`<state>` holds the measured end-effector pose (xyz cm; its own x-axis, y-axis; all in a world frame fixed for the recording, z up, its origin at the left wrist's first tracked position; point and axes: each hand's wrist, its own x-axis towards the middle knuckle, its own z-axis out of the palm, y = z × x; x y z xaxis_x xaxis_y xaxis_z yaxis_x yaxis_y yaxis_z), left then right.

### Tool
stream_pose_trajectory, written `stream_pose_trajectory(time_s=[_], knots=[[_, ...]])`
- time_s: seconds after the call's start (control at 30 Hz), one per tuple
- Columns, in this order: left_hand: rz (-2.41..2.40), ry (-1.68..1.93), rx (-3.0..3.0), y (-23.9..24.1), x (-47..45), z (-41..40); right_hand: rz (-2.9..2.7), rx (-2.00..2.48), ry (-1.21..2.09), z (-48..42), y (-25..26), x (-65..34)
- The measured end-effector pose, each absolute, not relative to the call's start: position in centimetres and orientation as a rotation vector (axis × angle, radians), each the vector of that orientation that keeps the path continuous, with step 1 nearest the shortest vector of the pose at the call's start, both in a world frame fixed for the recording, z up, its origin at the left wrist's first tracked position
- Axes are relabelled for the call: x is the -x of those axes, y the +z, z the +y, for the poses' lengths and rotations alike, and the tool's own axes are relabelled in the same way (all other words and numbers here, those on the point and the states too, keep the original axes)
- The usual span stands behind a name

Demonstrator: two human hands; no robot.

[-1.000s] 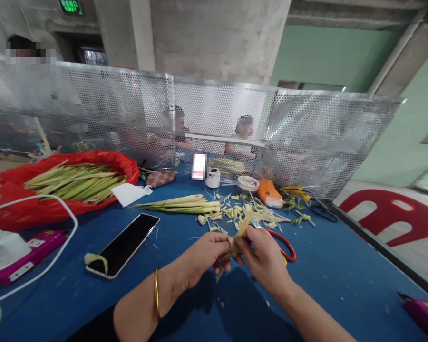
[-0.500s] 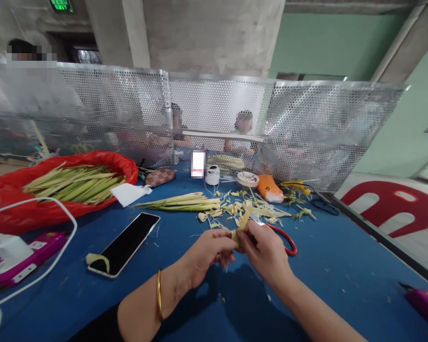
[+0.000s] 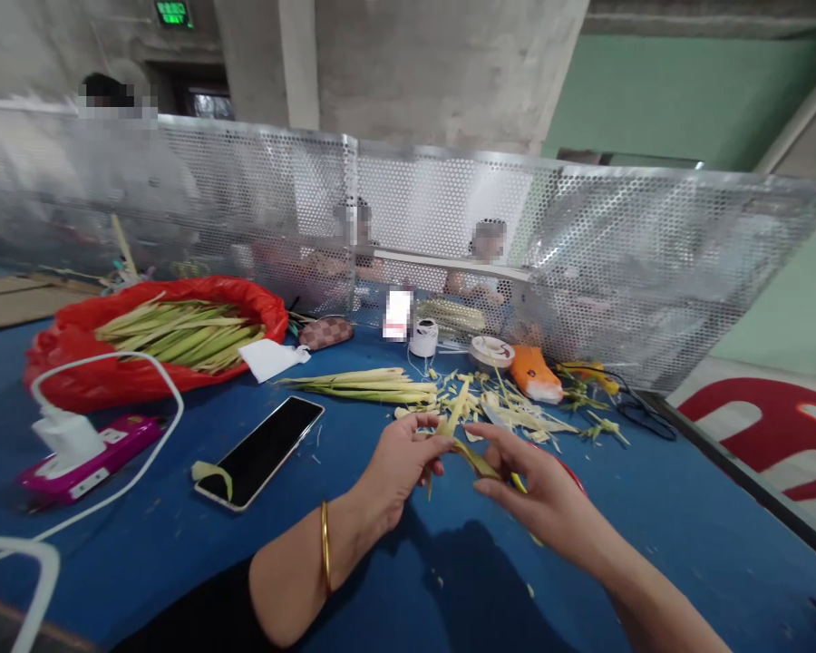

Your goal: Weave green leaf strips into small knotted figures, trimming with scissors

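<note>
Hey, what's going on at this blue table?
A person is working a leaf strip with both bare hands. The left hand pinches one end and the right hand grips the other, just above the table. Cut scraps and a bundle of leaves lie beyond the hands. A phone and a red bag of leaves sit to the left.

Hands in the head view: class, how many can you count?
2. The left hand pinches a green leaf strip; the right hand holds its other end. Hands behind the perforated screen may be hidden.
</note>
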<state>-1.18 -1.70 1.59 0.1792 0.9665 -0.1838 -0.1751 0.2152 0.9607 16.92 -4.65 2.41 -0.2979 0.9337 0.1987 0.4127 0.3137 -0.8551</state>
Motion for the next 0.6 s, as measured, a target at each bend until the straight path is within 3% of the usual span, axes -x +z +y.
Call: stream_pose_trajectory(time_s=[0.2, 0.3, 0.47, 0.6], knots=[[1.012, 0.989, -0.990, 1.8, 1.4, -1.6, -1.344, 0.865, 1.475, -5.1, 3.0, -17.3], [0.993, 0.972, -1.001, 1.8, 1.3, -1.8, -1.315, 0.895, 1.367, -4.9, 2.7, -17.2], [0.985, 0.953, -1.024, 1.7, 1.1, -1.9, -1.438, 1.003, 0.884, -4.6, 1.9, -16.9], [0.994, 0.933, -1.056, 1.6, 0.9, -1.9, -1.275, 0.873, 1.022, -4.6, 1.5, -16.3]])
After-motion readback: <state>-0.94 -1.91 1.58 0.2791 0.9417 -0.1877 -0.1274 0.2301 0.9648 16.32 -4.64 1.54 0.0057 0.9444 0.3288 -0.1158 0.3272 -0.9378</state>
